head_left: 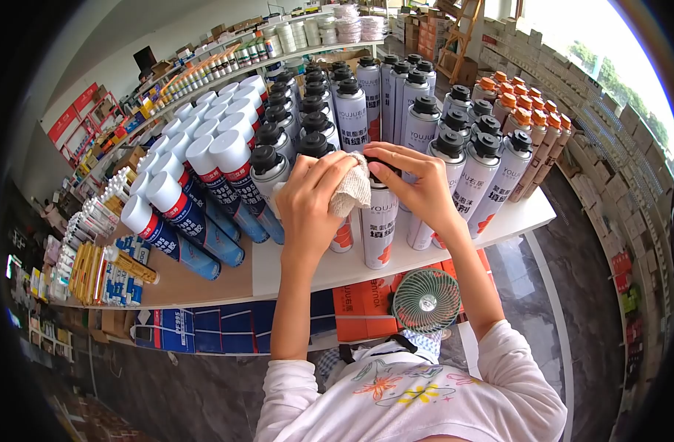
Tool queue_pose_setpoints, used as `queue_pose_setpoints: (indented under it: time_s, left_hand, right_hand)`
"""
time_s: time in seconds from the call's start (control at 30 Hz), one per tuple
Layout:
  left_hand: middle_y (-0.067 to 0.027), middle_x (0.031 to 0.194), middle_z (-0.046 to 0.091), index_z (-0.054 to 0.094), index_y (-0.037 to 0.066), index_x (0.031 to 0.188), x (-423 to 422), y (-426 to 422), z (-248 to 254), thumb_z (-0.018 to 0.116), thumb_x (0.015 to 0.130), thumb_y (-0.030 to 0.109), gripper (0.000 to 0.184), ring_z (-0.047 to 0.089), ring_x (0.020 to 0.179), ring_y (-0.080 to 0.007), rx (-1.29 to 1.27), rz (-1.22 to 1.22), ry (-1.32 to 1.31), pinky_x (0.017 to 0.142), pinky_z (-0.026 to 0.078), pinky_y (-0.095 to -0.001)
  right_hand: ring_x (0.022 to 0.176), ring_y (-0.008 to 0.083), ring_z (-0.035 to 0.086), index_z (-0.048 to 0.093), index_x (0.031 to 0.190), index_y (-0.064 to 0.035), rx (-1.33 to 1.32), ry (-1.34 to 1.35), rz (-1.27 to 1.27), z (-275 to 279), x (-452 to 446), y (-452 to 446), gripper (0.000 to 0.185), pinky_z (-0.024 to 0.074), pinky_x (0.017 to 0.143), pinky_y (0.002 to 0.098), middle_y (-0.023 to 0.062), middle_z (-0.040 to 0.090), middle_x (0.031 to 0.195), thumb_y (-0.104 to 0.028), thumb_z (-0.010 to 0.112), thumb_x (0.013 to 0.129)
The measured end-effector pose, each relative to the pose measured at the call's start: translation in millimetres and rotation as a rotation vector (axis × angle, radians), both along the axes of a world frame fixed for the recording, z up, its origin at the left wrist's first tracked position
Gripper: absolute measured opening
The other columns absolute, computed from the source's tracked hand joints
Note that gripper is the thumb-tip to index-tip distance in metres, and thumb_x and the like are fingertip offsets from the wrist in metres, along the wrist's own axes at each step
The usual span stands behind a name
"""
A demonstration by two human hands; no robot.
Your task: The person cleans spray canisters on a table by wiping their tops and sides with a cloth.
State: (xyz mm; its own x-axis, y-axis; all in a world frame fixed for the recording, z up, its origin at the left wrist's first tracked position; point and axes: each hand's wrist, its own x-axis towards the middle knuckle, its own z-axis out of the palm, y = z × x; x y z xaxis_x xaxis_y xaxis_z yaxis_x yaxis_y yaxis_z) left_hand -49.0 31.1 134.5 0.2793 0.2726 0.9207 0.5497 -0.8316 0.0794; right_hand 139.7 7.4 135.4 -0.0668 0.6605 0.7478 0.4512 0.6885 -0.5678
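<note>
Head | left hand (313,190) palm down — fingers clutching cloth (352,193) | right hand (424,188) arched — fingers curled around black can cap (382,177)

Left part of table (532,214): blue cans with white caps (190,221), standing in close rows. Beside them, at the table's left end: gold tubes (86,269). Right end: brown cans with orange caps (550,144), grouped. Below the table: blue boxes (234,328) and, adjoining, orange boxes (355,309). Green round fan (427,300) observed in front of the orange boxes. Rear: stocked shelf (326,48) and wooden ladder (459,40). Right: bright window (609,77). Floor (517,295): dark, pale-veined.
</note>
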Motion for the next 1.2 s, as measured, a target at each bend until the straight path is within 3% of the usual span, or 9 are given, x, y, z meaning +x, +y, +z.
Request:
queue_pose_setpoints:
  time_s: [0.23,0.5,0.53,0.7,0.8,0.87,0.97,1.1,1.2]
  left_hand:
    - [0.0003,0.107,0.071,0.071,0.009,0.109,-1,-6,0,0.081,0.063,0.002,0.048,0.063,0.086,-0.0229,-0.050,0.012,-0.014,0.072,0.055,-0.0340]
    - [0.0008,0.107,0.071,0.072,0.010,0.109,11,5,-4,0.081,0.061,0.002,0.050,0.063,0.086,-0.0219,-0.043,0.027,-0.025,0.072,0.055,-0.0338]
    - [0.0008,0.107,0.071,0.072,0.010,0.109,11,0,-4,0.081,0.061,0.002,0.050,0.063,0.086,-0.0219,-0.038,0.023,-0.025,0.072,0.055,-0.0338]
    - [-0.0010,0.102,0.072,0.075,0.008,0.101,4,-21,8,0.079,0.058,0.003,0.043,0.064,0.081,-0.0242,0.035,-0.035,0.128,0.064,0.053,-0.0340]
    - [-0.0017,0.102,0.072,0.074,0.007,0.101,2,-15,10,0.079,0.061,0.004,0.040,0.064,0.082,-0.0245,0.024,-0.063,0.108,0.065,0.053,-0.0345]
    - [-0.0018,0.103,0.072,0.073,0.008,0.103,3,-10,10,0.077,0.063,0.001,0.041,0.064,0.085,-0.0247,-0.051,-0.004,0.065,0.069,0.054,-0.0351]
    - [-0.0005,0.108,0.071,0.071,0.009,0.109,2,-1,6,0.080,0.061,0.000,0.049,0.064,0.087,-0.0214,-0.069,0.033,0.081,0.072,0.055,-0.0337]
    - [-0.0029,0.105,0.072,0.072,0.007,0.106,6,-3,4,0.075,0.062,-0.006,0.046,0.064,0.085,-0.0264,-0.112,0.008,0.016,0.073,0.054,-0.0362]
    - [0.0005,0.107,0.071,0.072,0.010,0.111,4,2,2,0.081,0.063,0.001,0.049,0.064,0.089,-0.0214,-0.110,0.026,0.047,0.074,0.056,-0.0337]
  right_hand:
    - [0.108,0.0283,0.071,0.073,0.118,-0.0043,-0.200,-0.218,0.162,32,27,-1,0.028,0.0548,0.094,0.0350,0.0154,0.073,0.117,-0.016,0.072,0.092]
    - [0.086,0.0278,0.074,0.076,0.111,-0.0049,-0.321,-0.369,0.089,63,37,10,0.031,0.0585,0.081,0.0341,0.0170,0.075,0.103,-0.006,0.079,0.080]
    - [0.088,0.0187,0.073,0.076,0.114,-0.0076,-0.348,-0.392,0.070,61,39,14,0.037,0.0593,0.088,0.0307,0.0110,0.076,0.105,-0.003,0.082,0.078]
    - [0.084,0.0180,0.072,0.077,0.114,-0.0107,-0.301,-0.367,0.054,55,38,11,0.038,0.0598,0.082,0.0288,0.0109,0.076,0.103,-0.004,0.083,0.077]
    - [0.085,0.0182,0.072,0.077,0.114,-0.0106,-0.258,-0.389,0.058,51,36,10,0.038,0.0591,0.080,0.0299,0.0106,0.076,0.103,-0.006,0.083,0.077]
    - [0.074,0.0264,0.070,0.077,0.112,-0.0087,-0.203,-0.374,0.046,53,34,8,0.034,0.0569,0.074,0.0355,0.0167,0.075,0.092,-0.009,0.081,0.079]
    - [0.079,0.0264,0.072,0.077,0.113,-0.0090,-0.249,-0.419,0.031,60,34,2,0.033,0.0576,0.077,0.0347,0.0163,0.075,0.097,-0.012,0.082,0.080]
    - [0.084,0.0262,0.073,0.076,0.115,-0.0090,-0.219,-0.470,0.100,62,49,8,0.033,0.0584,0.079,0.0335,0.0156,0.076,0.103,-0.012,0.081,0.082]
    - [0.086,0.0233,0.074,0.076,0.114,-0.0087,-0.323,-0.409,0.190,66,54,14,0.030,0.0587,0.079,0.0319,0.0145,0.076,0.104,-0.004,0.077,0.084]
